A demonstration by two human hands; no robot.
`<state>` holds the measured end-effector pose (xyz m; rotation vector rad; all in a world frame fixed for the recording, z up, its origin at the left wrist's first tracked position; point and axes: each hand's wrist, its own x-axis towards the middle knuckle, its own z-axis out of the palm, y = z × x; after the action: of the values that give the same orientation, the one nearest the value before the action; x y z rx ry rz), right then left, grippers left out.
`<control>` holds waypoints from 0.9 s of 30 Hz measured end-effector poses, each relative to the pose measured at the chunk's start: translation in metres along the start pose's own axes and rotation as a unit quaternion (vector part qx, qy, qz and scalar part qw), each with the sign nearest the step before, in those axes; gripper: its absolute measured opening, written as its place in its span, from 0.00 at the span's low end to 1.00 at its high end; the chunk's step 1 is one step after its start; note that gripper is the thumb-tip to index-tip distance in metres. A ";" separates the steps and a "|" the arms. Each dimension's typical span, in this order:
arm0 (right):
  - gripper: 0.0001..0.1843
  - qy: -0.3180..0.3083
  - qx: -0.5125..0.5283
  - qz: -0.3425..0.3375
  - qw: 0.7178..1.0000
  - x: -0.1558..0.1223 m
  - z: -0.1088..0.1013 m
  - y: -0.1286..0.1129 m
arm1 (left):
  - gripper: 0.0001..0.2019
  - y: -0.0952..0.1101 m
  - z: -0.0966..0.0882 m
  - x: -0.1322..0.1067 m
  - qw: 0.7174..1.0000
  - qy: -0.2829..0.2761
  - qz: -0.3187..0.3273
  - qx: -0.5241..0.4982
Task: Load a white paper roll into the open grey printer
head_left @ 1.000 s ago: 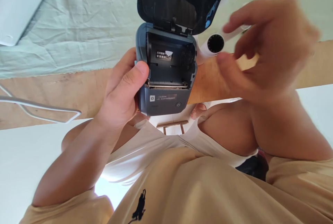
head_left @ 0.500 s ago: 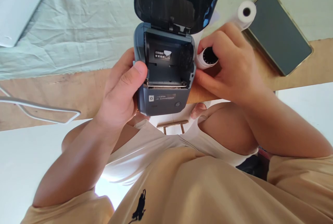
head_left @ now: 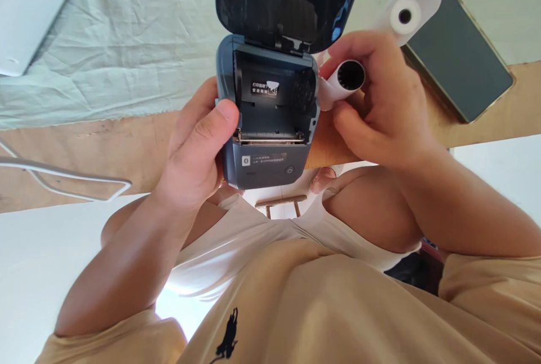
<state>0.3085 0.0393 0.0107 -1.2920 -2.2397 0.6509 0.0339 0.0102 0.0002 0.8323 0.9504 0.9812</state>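
Observation:
My left hand (head_left: 198, 144) grips the left side of a dark blue label printer (head_left: 266, 167), its thumb over the edge. The printer's black lid (head_left: 283, 0) is swung up, and the paper bay inside holds no roll. Just right of the printer, my right hand (head_left: 384, 93) is closed around a white paper roll (head_left: 333, 93), fingers above and thumb below. The roll's dark hollow core faces up toward me. Part of the roll is hidden behind the printer's right edge.
Beyond my right hand, a second white roll (head_left: 406, 17) stands beside a phone (head_left: 460, 54). A white cable (head_left: 76, 181) lies on the wooden table edge (head_left: 143, 133) at left. A pale cloth (head_left: 147, 31) covers the table, with a silver device (head_left: 34, 9) at upper left.
My right hand has shifted slightly right and up with the paper roll, which now tilts more. The second roll by the phone appears displaced to the right. My left hand and the printer stay nearly still.

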 end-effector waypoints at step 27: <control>0.30 0.095 0.005 -0.058 0.994 -0.002 0.001 0.004 | 0.45 0.002 0.012 -0.001 0.999 0.045 -0.005 -0.002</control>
<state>0.3117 0.0390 0.0068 -1.1580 -2.1331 0.4762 0.0436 0.0079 0.0068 0.7855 1.0282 1.0182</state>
